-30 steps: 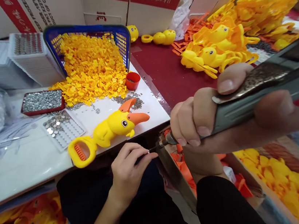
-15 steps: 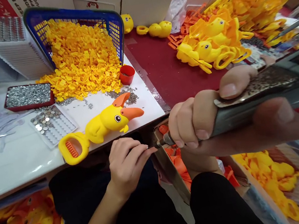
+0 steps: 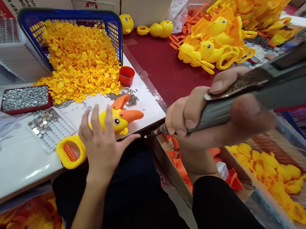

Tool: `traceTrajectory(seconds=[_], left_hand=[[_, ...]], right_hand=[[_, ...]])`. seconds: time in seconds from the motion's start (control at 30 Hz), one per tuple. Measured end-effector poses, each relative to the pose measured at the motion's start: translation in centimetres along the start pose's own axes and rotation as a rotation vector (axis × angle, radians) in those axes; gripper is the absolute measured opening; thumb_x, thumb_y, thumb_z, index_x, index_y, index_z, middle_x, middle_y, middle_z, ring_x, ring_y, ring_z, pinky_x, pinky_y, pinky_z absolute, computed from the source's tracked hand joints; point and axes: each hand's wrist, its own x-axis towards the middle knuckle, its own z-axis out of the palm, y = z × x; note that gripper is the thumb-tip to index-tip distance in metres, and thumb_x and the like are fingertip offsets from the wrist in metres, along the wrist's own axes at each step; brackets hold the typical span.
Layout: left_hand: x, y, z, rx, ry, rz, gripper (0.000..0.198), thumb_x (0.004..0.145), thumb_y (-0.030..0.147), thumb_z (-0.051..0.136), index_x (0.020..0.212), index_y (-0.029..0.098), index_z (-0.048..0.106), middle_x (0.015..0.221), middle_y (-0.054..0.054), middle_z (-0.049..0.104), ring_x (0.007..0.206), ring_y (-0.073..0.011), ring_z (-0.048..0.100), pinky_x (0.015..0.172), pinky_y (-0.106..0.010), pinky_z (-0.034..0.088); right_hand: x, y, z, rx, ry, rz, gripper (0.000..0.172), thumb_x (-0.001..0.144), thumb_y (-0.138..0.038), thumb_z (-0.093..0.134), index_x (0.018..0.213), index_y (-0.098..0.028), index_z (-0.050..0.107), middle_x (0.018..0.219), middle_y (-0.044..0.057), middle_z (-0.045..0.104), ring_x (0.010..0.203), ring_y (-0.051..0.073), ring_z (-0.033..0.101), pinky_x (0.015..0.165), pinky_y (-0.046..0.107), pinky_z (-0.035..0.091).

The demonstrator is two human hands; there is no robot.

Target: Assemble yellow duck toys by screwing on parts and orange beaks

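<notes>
My right hand (image 3: 187,115) is wrapped round a grey power screwdriver (image 3: 287,83), its shaft pointing left. A small shiny screw (image 3: 145,137) sits at the tip of the bit. My left hand (image 3: 100,144) is open, fingers spread over the body of a yellow toy duck (image 3: 117,122). This duck lies on its side at the table edge, with an orange open beak and a ring handle; whether my fingers touch it I cannot tell. The hand covers the duck's middle. My left thumb stretches toward the screw, slightly apart from it.
A blue basket (image 3: 117,29) spills small yellow parts over the white table. Nearby are a red tray (image 3: 2,108) of metal pieces, a red cup (image 3: 127,81), loose screws and a coin-cell tray (image 3: 59,132). Duck shells (image 3: 206,47) lie right; boxes of orange and yellow parts stand below.
My left hand has left the bit tip, moved up and left to the duck, and spread its fingers. My right hand and the screwdriver have shifted slightly left and up.
</notes>
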Motion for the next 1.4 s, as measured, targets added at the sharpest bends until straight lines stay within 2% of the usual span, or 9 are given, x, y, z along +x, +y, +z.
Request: traceTrajectory(seconds=[0.1,0.2,0.3,0.43,0.77,0.9,1.03,1.3,1.4], left_hand=[[2.1,-1.1,0.6,0.094,-0.180,-0.016,0.104,0.083,0.083,0.060,0.157,0.012,0.046,0.155,-0.028,0.052,0.137,-0.0475,0.051,0.109,-0.056,0.041],[2.2,0.0,1.4,0.145,-0.313,0.024,0.087,0.095,0.072,0.054,0.155,0.009,0.049,0.135,-0.025,0.066,0.110,-0.0386,0.065,0.094,-0.048,0.047],[1.2,1.6,1.8,0.180,-0.290,0.053,0.074,0.099,0.063,0.050,0.149,0.009,0.056,0.121,-0.022,0.071,0.096,-0.0357,0.065,0.084,-0.046,0.045],[0.5,2.4,1.9,0.161,-0.238,0.011,0.071,0.098,0.064,0.052,0.145,0.011,0.060,0.120,-0.021,0.071,0.094,-0.0362,0.062,0.080,-0.047,0.042],[1.4,3.1,1.3,0.186,-0.334,-0.037,0.065,0.094,0.055,0.062,0.144,0.013,0.060,0.117,-0.019,0.070,0.094,-0.0368,0.063,0.080,-0.048,0.043],[1.7,3.3,1.3,0.222,-0.348,-0.035,0.066,0.093,0.054,0.065,0.144,0.012,0.060,0.114,-0.018,0.071,0.092,-0.0366,0.063,0.079,-0.047,0.044],[1.8,3.4,1.3,0.232,-0.345,-0.037,0.067,0.092,0.057,0.067,0.143,0.013,0.061,0.116,-0.018,0.071,0.093,-0.0359,0.063,0.079,-0.047,0.044],[1.8,3.5,1.5,0.230,-0.348,-0.038,0.060,0.095,0.055,0.064,0.140,0.016,0.062,0.114,-0.017,0.072,0.093,-0.0349,0.063,0.080,-0.046,0.043],[1.8,3.4,1.7,0.198,-0.341,-0.054,0.059,0.095,0.055,0.065,0.139,0.017,0.063,0.115,-0.018,0.072,0.094,-0.0356,0.063,0.081,-0.047,0.043]], right_hand=[[1.3,1.6,0.9,0.059,0.041,-0.051,0.032,0.082,-0.055,0.070,0.083,-0.032,0.048,0.043,-0.012,0.042,0.027,0.013,0.035,0.033,0.029,0.035],[2.4,2.9,2.0,0.060,0.119,-0.055,0.035,0.082,-0.057,0.069,0.081,-0.031,0.045,0.042,-0.012,0.038,0.026,0.012,0.030,0.031,0.028,0.030],[3.0,3.9,2.8,0.063,0.186,-0.051,0.030,0.082,-0.053,0.067,0.081,-0.031,0.046,0.043,-0.012,0.035,0.027,0.012,0.028,0.032,0.027,0.028],[3.0,4.4,2.9,0.048,0.158,-0.063,0.027,0.084,-0.050,0.067,0.082,-0.031,0.047,0.044,-0.011,0.036,0.028,0.012,0.029,0.034,0.029,0.029],[3.0,4.5,3.5,-0.081,0.238,0.003,0.038,0.081,-0.060,0.067,0.080,-0.031,0.044,0.043,-0.010,0.032,0.030,0.013,0.025,0.034,0.031,0.026],[3.2,4.8,3.6,-0.094,0.186,-0.050,0.045,0.082,-0.070,0.066,0.081,-0.031,0.043,0.042,-0.012,0.030,0.029,0.010,0.019,0.033,0.029,0.023],[3.3,4.8,3.7,-0.087,0.204,-0.054,0.040,0.085,-0.063,0.066,0.079,-0.030,0.043,0.042,-0.012,0.032,0.027,0.010,0.019,0.031,0.029,0.020],[3.3,6.1,3.0,-0.025,0.140,-0.006,0.038,0.079,-0.058,0.070,0.078,-0.031,0.044,0.042,-0.012,0.035,0.026,0.011,0.022,0.029,0.029,0.027],[3.6,7.0,2.2,-0.024,0.071,0.015,0.041,0.078,-0.065,0.069,0.082,-0.032,0.045,0.042,-0.013,0.033,0.027,0.012,0.024,0.031,0.031,0.032]])
